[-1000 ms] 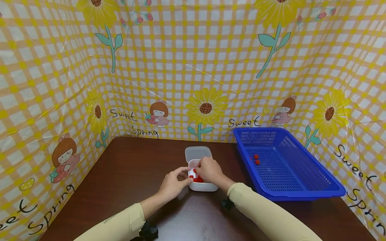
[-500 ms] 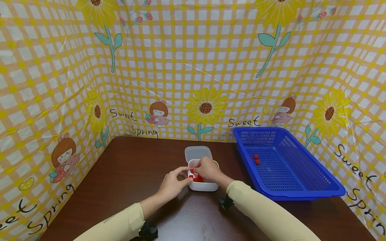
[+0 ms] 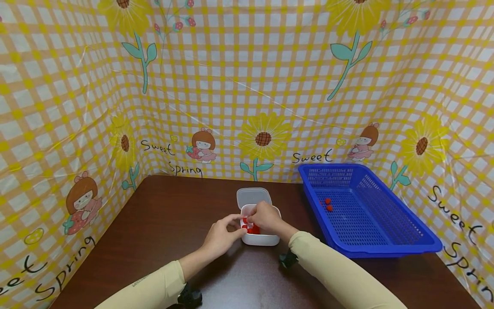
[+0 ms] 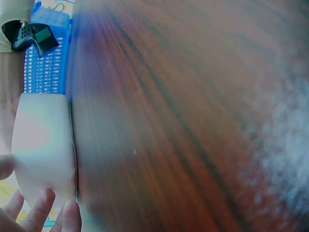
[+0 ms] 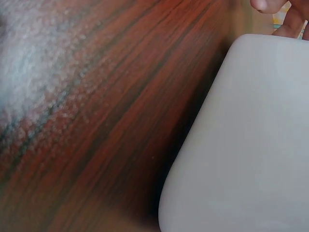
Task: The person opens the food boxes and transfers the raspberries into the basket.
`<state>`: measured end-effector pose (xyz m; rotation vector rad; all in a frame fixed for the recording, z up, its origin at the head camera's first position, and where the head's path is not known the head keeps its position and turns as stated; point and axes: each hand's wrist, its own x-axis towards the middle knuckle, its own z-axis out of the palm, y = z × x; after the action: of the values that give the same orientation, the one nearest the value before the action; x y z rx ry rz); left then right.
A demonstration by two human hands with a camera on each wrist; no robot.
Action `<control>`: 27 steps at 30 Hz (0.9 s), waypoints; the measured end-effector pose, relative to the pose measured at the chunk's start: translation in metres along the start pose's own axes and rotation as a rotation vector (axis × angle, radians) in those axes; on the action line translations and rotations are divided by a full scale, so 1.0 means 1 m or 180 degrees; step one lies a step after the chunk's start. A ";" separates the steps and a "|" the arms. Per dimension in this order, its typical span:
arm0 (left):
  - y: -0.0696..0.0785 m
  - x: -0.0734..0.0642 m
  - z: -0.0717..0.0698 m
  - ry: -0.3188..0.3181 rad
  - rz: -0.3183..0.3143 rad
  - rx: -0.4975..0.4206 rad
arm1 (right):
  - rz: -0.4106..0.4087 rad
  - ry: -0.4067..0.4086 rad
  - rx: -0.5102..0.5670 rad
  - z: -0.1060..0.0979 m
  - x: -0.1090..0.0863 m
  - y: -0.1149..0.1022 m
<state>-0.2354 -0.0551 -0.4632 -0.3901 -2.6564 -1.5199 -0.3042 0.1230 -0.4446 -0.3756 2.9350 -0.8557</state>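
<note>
While touching the white box (image 3: 260, 240) with the left hand (image 3: 220, 237), reaching inside with the right hand (image 3: 267, 216).
See left fingers spread along its left edge; right fingertips at a red piece (image 3: 245, 220), cannot tell whether pinching. Find the box on the worktop (image 3: 185, 206), in from the back edge, with more red pieces (image 3: 255, 230) inside.

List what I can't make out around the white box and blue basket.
Head view: what the right hand may hold, hidden by that hand.
Head view: part of one red piece, hidden by the blue basket.
Right wrist view: the inside of the white box, hidden by its wall.
</note>
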 end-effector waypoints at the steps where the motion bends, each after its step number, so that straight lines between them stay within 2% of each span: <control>1: 0.000 0.000 0.000 -0.0001 -0.0008 -0.0002 | -0.0007 -0.0020 0.0029 0.000 0.000 0.000; 11: 0.000 0.000 0.000 -0.0017 0.0033 -0.0063 | 0.0183 -0.0230 0.0304 0.002 0.004 0.003; 27: -0.001 0.000 0.001 -0.0013 0.0055 -0.0064 | 0.0236 -0.0269 0.0496 0.004 0.004 0.003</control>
<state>-0.2356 -0.0550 -0.4644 -0.4167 -2.6356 -1.5439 -0.3086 0.1219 -0.4499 -0.2835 2.7635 -1.0234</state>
